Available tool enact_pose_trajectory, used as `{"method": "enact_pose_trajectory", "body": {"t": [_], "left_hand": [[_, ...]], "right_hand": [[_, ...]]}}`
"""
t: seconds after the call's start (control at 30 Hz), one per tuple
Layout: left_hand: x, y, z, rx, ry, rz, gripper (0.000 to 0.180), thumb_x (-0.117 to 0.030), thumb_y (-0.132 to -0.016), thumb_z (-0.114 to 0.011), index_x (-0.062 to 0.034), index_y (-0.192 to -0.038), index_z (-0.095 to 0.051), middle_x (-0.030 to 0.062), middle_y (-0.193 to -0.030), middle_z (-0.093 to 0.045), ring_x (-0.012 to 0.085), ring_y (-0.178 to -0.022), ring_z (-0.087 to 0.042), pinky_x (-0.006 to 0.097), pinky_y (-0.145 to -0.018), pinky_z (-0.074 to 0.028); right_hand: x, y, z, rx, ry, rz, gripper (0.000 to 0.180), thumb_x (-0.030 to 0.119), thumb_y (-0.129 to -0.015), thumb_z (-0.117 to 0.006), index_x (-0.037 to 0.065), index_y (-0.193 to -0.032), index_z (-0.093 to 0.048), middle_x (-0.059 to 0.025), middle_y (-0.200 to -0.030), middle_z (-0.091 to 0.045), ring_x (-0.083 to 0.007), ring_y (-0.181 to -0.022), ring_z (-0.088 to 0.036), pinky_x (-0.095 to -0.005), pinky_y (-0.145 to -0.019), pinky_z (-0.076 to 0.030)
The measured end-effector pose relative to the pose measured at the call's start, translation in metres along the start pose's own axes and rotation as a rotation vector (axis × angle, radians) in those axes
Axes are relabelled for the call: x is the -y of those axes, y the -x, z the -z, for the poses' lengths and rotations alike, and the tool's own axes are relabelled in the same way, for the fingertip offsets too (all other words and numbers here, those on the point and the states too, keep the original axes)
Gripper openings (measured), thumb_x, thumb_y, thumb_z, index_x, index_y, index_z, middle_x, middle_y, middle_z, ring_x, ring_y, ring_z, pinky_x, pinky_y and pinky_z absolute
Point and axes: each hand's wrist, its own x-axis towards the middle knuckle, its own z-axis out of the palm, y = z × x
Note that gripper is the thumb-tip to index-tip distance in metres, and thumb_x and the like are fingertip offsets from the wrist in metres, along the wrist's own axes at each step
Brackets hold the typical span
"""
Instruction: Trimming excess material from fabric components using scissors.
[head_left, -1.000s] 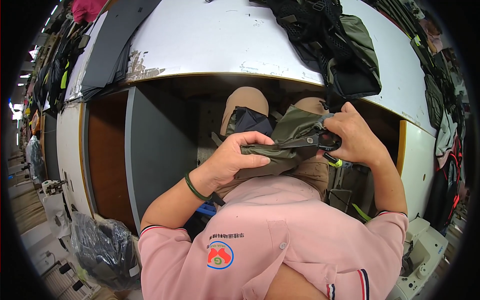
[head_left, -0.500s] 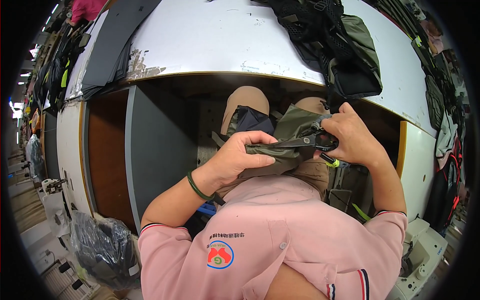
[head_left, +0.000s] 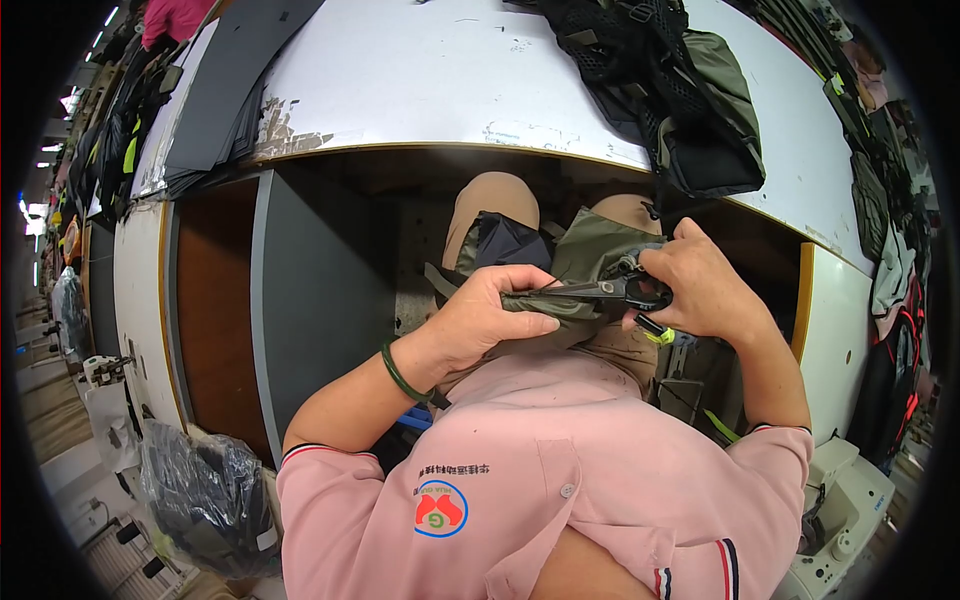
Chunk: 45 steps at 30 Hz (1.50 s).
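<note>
Over my lap lies an olive-green fabric piece (head_left: 600, 245) with a dark part near my left knee. My left hand (head_left: 492, 318) pinches a fold of this fabric between thumb and fingers. In my right hand (head_left: 700, 280) is a pair of black-handled scissors (head_left: 607, 289), fingers around the handles. The blades point left along the fabric, their tips close to my left fingertips, and look nearly closed. Below the right hand hangs a small black and yellow-green piece (head_left: 655, 330); what it belongs to is hidden.
Beyond my knees runs a white tabletop (head_left: 420, 80), with a black and olive backpack (head_left: 690, 110) overhanging its edge and dark grey sheets (head_left: 225, 95) at left. A grey panel (head_left: 320, 290) stands left of my legs. A sewing machine (head_left: 840, 520) is at lower right.
My right hand has shifted slightly down with the scissors, whose blades have come closer together. My left hand has moved slightly right, still pinching the fabric.
</note>
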Motion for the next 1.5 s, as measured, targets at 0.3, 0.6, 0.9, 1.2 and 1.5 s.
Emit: {"method": "enact_pose_trajectory", "body": {"t": [0.3, 0.6, 0.9, 1.2, 1.5], "left_hand": [[-0.001, 0.001, -0.005, -0.001, -0.071, 0.018, 0.030, 0.002, -0.084, -0.072, -0.0004, -0.113, -0.066, 0.0011, -0.100, -0.066, 0.0050, -0.089, -0.060, 0.021, -0.082, -0.050], [0.002, -0.002, -0.003, 0.036, -0.025, 0.030, 0.031, 0.001, -0.084, -0.072, 0.0008, -0.114, -0.065, 0.0023, -0.102, -0.067, 0.0056, -0.089, -0.061, 0.021, -0.082, -0.051], [0.004, -0.003, -0.001, 0.025, -0.051, 0.021, 0.034, 0.001, -0.083, -0.072, 0.0018, -0.116, -0.065, 0.0041, -0.105, -0.067, 0.0071, -0.092, -0.061, 0.022, -0.083, -0.051], [0.003, -0.004, 0.007, 0.030, 0.142, 0.059, 0.037, 0.004, -0.084, -0.068, 0.0026, -0.121, -0.063, 0.0093, -0.113, -0.068, 0.0130, -0.098, -0.065, 0.027, -0.091, -0.053], [0.000, -0.006, 0.007, -0.010, 0.421, 0.144, 0.045, 0.007, -0.085, -0.062, 0.0070, -0.130, -0.055, 0.0179, -0.120, -0.066, 0.0231, -0.105, -0.068, 0.035, -0.096, -0.055]], "right_hand": [[0.003, -0.001, 0.002, -0.011, -0.008, 0.008, 0.050, 0.049, -0.064, -0.086, 0.007, -0.068, -0.058, -0.0091, -0.060, -0.057, -0.0307, -0.062, -0.052, -0.0362, -0.077, -0.039], [0.004, -0.002, 0.005, 0.012, -0.081, 0.026, 0.050, 0.049, -0.065, -0.086, 0.008, -0.068, -0.058, -0.0085, -0.062, -0.058, -0.0310, -0.062, -0.053, -0.0358, -0.077, -0.039], [-0.002, 0.000, -0.006, 0.056, -0.103, -0.041, 0.054, 0.049, -0.058, -0.089, 0.007, -0.069, -0.058, -0.0090, -0.062, -0.055, -0.0297, -0.068, -0.044, -0.0369, -0.072, -0.039], [-0.013, 0.003, -0.010, -0.285, 0.001, -0.040, 0.048, 0.041, -0.062, -0.089, 0.008, -0.075, -0.057, -0.0063, -0.069, -0.060, -0.0261, -0.068, -0.056, -0.0367, -0.071, -0.037], [-0.025, 0.016, -0.005, -0.516, 0.323, 0.060, 0.041, 0.027, -0.062, -0.087, 0.008, -0.081, -0.055, -0.0040, -0.072, -0.054, -0.0240, -0.071, -0.054, -0.0382, -0.072, -0.037]]}}
